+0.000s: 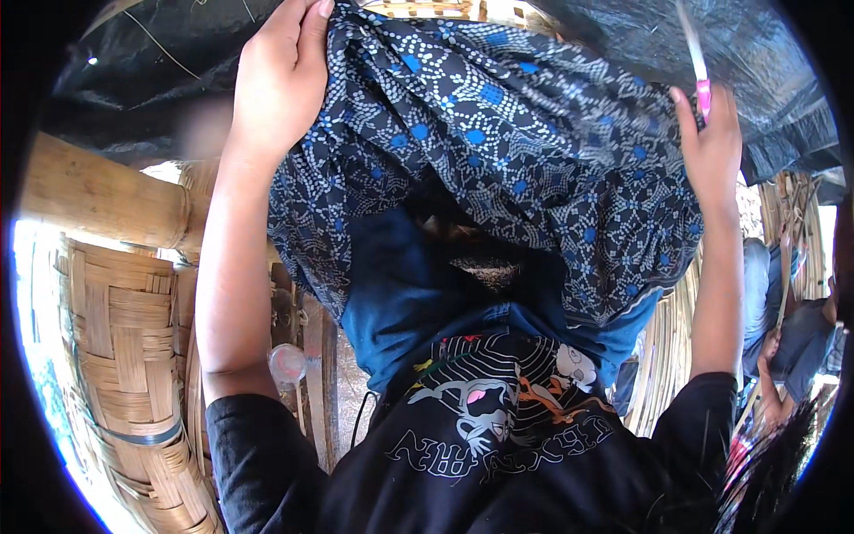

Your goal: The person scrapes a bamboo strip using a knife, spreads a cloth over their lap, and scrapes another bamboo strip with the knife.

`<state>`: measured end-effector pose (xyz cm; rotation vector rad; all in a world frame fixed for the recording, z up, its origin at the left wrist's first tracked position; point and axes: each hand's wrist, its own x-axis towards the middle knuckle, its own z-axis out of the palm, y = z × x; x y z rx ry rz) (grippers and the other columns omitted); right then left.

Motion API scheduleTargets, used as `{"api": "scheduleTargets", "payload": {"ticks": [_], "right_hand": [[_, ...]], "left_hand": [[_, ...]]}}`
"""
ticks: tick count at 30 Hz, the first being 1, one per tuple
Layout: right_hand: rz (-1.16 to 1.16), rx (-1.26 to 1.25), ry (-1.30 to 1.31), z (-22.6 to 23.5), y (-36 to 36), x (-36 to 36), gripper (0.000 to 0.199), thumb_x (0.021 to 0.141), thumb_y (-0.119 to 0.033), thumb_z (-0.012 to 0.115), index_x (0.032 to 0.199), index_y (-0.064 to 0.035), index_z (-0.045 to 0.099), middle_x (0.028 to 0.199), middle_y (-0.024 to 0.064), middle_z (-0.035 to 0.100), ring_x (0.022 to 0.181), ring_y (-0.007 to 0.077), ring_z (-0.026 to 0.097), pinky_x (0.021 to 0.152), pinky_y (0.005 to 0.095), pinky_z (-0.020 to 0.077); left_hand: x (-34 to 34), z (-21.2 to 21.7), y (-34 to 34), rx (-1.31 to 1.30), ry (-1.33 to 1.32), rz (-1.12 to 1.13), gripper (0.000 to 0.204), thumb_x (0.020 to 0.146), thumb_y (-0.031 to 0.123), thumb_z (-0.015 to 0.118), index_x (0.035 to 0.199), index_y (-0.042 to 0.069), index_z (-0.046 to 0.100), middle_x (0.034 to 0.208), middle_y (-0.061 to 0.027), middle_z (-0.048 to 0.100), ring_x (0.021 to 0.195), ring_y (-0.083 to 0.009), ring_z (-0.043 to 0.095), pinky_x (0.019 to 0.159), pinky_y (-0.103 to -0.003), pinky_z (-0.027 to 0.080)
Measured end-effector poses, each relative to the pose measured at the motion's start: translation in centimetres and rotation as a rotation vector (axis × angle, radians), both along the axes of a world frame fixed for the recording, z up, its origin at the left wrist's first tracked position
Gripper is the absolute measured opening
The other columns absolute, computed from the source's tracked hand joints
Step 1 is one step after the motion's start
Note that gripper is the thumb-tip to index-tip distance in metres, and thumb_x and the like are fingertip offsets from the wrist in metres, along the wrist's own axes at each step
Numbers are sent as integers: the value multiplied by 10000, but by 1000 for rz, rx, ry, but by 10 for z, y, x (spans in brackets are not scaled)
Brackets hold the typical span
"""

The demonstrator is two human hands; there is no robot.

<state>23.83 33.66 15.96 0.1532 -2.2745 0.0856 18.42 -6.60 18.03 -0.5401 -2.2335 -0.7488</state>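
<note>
A dark batik-style cloth (471, 133) with white dots and blue flecks spreads across my lap, raised between my hands. My left hand (285, 76) is closed on its upper left edge, with the thumb on top. On the far right, my right hand (714, 147) is closed around a slender tool (703, 93) with a pink part and a pale, blurred upper end; whether it is a knife or a brush cannot be made out. The cloth's right side reaches this hand, but I cannot tell whether the fingers also pinch it. Blue trousers (391, 276) show below the cloth.
Black plastic sheeting (756, 53) lies ahead. A thick bamboo pole (107, 191) and a woven bamboo basket (120, 347) are on the left, near a clear round container (287, 365). Another person (787, 347) sits at the right among bamboo strips.
</note>
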Motion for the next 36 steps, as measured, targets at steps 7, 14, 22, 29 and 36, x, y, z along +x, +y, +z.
{"api": "scheduleTargets", "payload": {"ticks": [7, 14, 22, 29, 36], "right_hand": [[163, 139, -503, -68, -39, 95, 657, 591, -383, 846, 1001, -5, 499, 1270, 184, 449, 1264, 385, 374, 1020, 543, 310], [-110, -98, -167, -81, 63, 36, 420, 766, -47, 577, 1167, 27, 475, 980, 267, 599, 926, 464, 579, 788, 495, 452], [-143, -163, 175, 18, 132, -54, 364, 804, -80, 545, 1167, -59, 536, 929, 246, 644, 886, 446, 609, 759, 487, 471], [-270, -173, 130, 22, 130, -101, 339, 821, -113, 546, 1154, -60, 513, 918, 279, 633, 885, 479, 595, 759, 524, 466], [-313, -154, 122, -4, 169, -110, 271, 827, -189, 555, 1051, -38, 533, 881, 254, 644, 864, 469, 599, 777, 521, 462]], "left_hand": [[-13, 4, -5, 29, 37, 54, 257, 998, 239, 476, 992, 2, 573, 786, -190, 572, 670, -253, 480, 719, -314, 457], [-58, 14, -38, -15, 117, -9, 358, 979, 349, 497, 1001, -2, 567, 828, -182, 575, 726, -306, 531, 727, -327, 456], [-55, 15, -18, -896, -168, 208, 603, 655, 232, 770, 1196, 98, 540, 1131, -135, 604, 1005, -345, 599, 842, -421, 499], [-104, -12, -67, -807, -731, 707, 352, 819, 307, 597, 1027, 28, 652, 1066, -237, 624, 1033, -367, 596, 875, -421, 482], [-174, -52, -85, 623, -1182, 228, 589, 931, 454, 475, 1388, 101, 357, 1295, -195, 504, 1006, -371, 617, 771, -500, 542]]}}
